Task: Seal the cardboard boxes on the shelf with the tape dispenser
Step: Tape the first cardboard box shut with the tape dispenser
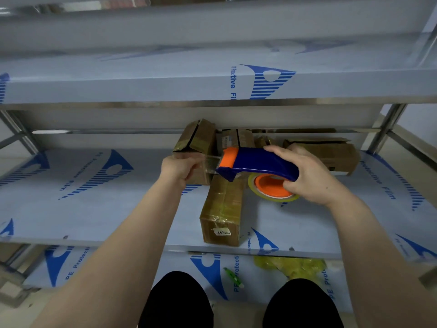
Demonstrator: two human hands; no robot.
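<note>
My right hand [309,174] grips the handle of a blue and orange tape dispenser [255,163] held above the shelf [94,209]. Its roll of clear tape [272,187] hangs under the handle. My left hand [181,166] pinches the free end of the clear tape strip [209,163] pulled out from the dispenser's blade. Beneath the dispenser lies a long cardboard box [222,214] wrapped in clear tape, with a white label on its near end. An open-flapped box [196,138] stands behind my left hand. Two more boxes sit at the back, one in the middle [236,138] and one on the right [335,152].
An upper shelf [165,86] covered in blue-printed protective film overhangs the work area. On the lower shelf lie a green utility knife [233,276] and a crumpled wad of yellowish tape [293,266]. Metal uprights [387,126] frame the right side. My knees [179,301] show at the bottom.
</note>
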